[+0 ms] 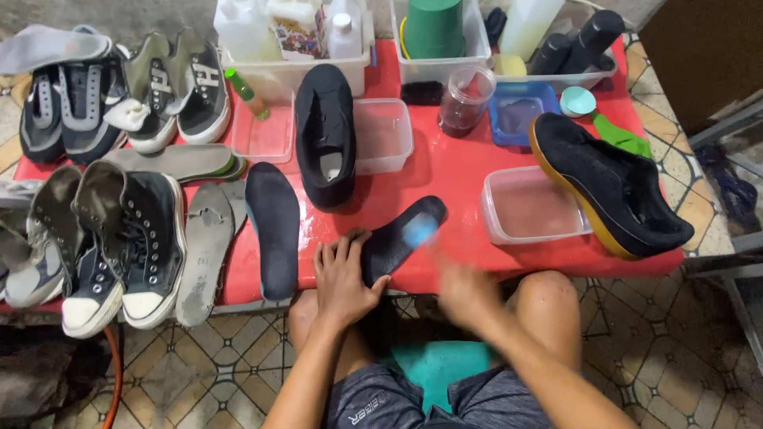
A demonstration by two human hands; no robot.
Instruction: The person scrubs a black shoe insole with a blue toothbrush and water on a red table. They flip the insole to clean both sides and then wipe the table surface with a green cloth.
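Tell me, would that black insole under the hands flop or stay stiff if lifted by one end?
The black insole looks thin and flat, so it would probably bend and droop. The red table shines as if wet, so the insole may be slippery. The left hand presses its end, which suggests it slides easily.

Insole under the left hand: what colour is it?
Black insole, pinned by the left hand on the red table; head view.
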